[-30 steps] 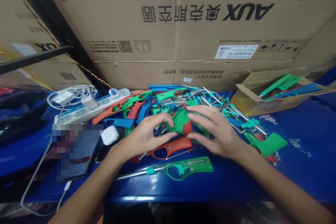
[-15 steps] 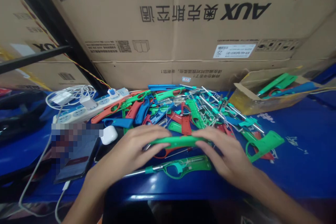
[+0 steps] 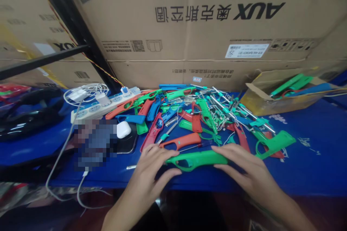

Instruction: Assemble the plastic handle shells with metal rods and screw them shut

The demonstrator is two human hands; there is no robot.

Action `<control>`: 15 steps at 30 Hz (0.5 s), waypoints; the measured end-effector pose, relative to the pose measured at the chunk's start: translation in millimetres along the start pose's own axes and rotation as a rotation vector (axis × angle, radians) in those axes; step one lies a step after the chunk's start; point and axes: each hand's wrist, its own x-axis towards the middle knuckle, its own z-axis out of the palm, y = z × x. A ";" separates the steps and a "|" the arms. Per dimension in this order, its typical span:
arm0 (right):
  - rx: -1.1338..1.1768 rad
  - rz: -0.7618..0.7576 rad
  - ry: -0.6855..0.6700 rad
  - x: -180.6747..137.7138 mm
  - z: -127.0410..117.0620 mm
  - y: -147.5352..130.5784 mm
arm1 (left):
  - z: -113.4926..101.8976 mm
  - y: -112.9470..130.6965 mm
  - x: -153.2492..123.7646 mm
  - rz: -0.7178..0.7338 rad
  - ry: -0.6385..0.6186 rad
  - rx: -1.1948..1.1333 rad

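Note:
A long green plastic lighter shell (image 3: 199,159) lies flat at the front edge of the blue table (image 3: 311,166). My left hand (image 3: 151,168) pinches its left end between thumb and fingers. My right hand (image 3: 248,169) grips its right end the same way. A metal rod tip (image 3: 131,167) pokes out to the left, under my left hand. Just behind lies a heap of red, green and blue lighter shells and metal-tube parts (image 3: 200,119).
A big cardboard box (image 3: 217,25) forms the back wall. A small open carton (image 3: 287,94) with more shells sits at the right. At the left are a white power strip (image 3: 103,106) with chargers and cables, a white earbud case (image 3: 123,129), a phone and a black bag (image 3: 24,112).
Both hands picked a green shell out of the heap, drew it toward me and set it down over the green assembly at the table's front edge. The view shifted slightly left.

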 end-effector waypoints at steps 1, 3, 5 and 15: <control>-0.015 0.003 0.002 -1.1 2.2 3.1 | 0.7 -0.7 -1.0 0.029 -0.005 0.020; -0.031 0.008 -0.009 -2.5 5.9 9.0 | 1.8 -3.3 -2.9 0.089 0.008 0.089; -0.033 0.025 -0.036 -2.9 7.8 12.9 | 3.0 -6.6 -3.9 0.132 0.037 0.153; -0.045 0.126 -0.157 -3.0 8.8 12.4 | 6.0 -12.7 -4.7 0.035 0.110 0.184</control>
